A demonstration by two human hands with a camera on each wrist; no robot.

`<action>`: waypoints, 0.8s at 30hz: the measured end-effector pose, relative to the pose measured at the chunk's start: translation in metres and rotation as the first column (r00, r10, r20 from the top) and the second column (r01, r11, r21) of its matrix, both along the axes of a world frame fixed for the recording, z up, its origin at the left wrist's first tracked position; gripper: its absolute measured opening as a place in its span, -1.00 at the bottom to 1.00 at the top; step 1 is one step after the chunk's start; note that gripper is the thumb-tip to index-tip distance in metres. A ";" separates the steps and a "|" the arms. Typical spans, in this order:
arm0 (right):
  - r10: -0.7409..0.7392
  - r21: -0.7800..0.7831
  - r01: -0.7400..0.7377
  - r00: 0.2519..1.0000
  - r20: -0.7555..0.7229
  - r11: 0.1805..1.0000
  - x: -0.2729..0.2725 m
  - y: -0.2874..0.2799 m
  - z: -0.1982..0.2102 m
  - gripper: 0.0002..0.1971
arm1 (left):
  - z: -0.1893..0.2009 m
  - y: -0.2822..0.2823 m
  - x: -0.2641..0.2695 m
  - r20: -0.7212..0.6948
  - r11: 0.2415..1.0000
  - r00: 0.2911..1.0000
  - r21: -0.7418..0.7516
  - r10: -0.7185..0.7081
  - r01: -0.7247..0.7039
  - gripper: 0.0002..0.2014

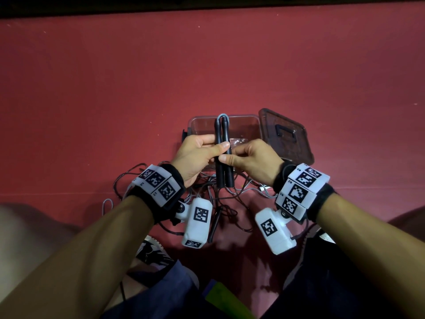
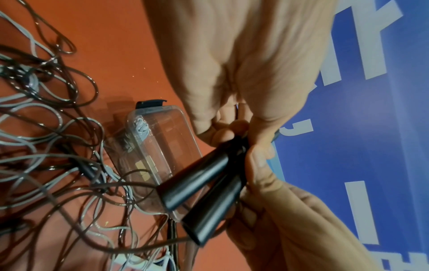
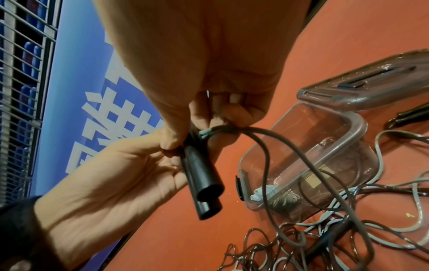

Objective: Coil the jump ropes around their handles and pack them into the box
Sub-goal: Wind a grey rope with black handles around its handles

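Observation:
Two black jump-rope handles (image 1: 222,155) stand side by side, upright, above the clear plastic box (image 1: 249,125). My left hand (image 1: 212,146) grips both handles around their middle, thumb across the front. My right hand (image 1: 232,154) pinches the grey rope (image 3: 267,136) against the handles just right of them. The rope arcs from the handle tops (image 1: 222,117) and trails down to the floor. In the wrist views the handle ends (image 2: 197,185) (image 3: 205,179) point toward the camera. A small grey bundle (image 3: 262,192) shows through the box wall (image 3: 343,128).
The box lid (image 1: 285,134) leans at the box's right side. A tangle of brown and grey ropes (image 1: 216,199) covers the red floor below my hands, with another black handle (image 1: 213,224) in it. My shoes and legs are at the bottom. A blue banner (image 2: 371,128) stands nearby.

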State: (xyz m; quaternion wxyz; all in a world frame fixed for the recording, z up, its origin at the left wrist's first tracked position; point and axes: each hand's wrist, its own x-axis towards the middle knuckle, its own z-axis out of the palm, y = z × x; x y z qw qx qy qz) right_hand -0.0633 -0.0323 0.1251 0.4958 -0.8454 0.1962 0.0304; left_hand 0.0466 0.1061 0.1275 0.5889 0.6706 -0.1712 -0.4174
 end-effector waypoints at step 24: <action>0.054 0.082 -0.050 0.998 -0.043 0.995 0.005 -0.008 0.023 -0.83 | -0.006 0.006 0.024 0.523 0.926 0.827 0.378 -0.205 -0.009 -0.90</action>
